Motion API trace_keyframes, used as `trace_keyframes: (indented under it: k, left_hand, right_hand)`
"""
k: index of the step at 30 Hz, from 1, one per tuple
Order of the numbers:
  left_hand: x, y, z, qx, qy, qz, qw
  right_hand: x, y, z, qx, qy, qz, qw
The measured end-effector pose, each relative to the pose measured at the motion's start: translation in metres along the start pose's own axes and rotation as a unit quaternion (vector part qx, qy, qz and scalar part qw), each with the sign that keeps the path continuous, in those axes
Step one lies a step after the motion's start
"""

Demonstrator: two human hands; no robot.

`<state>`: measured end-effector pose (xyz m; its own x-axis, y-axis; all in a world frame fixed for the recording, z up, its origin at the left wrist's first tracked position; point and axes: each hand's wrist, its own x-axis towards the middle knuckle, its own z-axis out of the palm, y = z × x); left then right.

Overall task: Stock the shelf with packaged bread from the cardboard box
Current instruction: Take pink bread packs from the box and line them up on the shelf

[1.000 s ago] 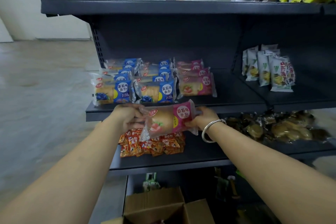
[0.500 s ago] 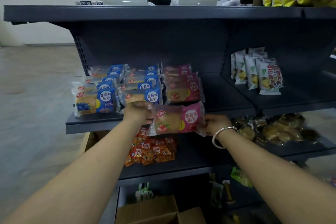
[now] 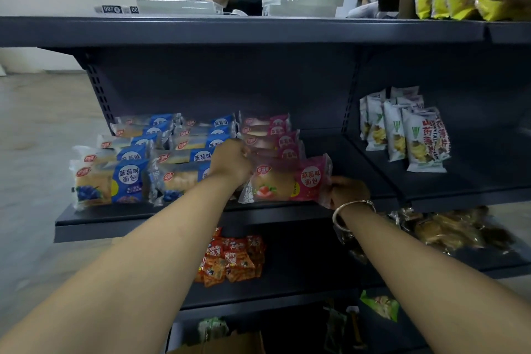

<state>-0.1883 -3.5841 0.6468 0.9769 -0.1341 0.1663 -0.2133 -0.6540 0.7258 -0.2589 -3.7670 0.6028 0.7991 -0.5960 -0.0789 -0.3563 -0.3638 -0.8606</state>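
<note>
Shelving point(image 3: 201, 218) is filling most of the head view, dark metal, several tiers. Middle tier is carrying two rows of blue packs point(image 3: 115, 181) on the left and a pink row point(image 3: 275, 135) just beside them. White-green snack bags point(image 3: 413, 138) are standing well apart on the right bay. Red-orange sachets point(image 3: 232, 259) are lying one tier down. Box point(image 3: 227, 343) is only peeking in at the bottom edge (contents not visible).

Step in hand, as I judge it: placing one pink pack point(image 3: 287, 181) at the front of the pink row. It is sitting at the front lip of the middle tier, touching the pack behind. Left hand point(image 3: 230, 164) is gripping its left end, fingers curled round the seal. Right hand point(image 3: 349, 190) is pinching the right end seal; a bangle point(image 3: 352, 210) is sitting on that wrist.

Next move probably is calling for squaring the pack against the row, letting go with both hands, then reaching down to the box for another.

Writing: blue packs are reading 蓝莓味面包, the pink pack 草莓味面包. Snack bags are showing red Chinese characters, too blurred to read surely. Top-shelf tags are reading "007".
</note>
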Motion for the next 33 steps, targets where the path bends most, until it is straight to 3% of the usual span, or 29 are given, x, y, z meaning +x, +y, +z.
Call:
trace_keyframes:
  k: [10, 14, 24, 33]
  left_hand:
    - [0.028, -0.004, 0.015, 0.217, -0.009, 0.026, 0.976]
    - [0.036, -0.007, 0.016, 0.251, -0.006, 0.04, 0.967]
    - [0.043, -0.004, 0.015, 0.367, -0.001, 0.081, 0.927]
    - [0.042, 0.001, 0.019, 0.403, 0.002, 0.079, 0.912]
  right_hand:
    - [0.043, 0.003, 0.012, -0.039, -0.037, -0.024, 0.998]
    - [0.061, 0.013, 0.02, 0.034, -0.049, 0.006, 0.998]
    - [0.061, 0.007, 0.022, 0.087, -0.065, 0.015, 0.994]
    - [0.063, 0.004, 0.024, 0.082, -0.076, 0.015, 0.994]
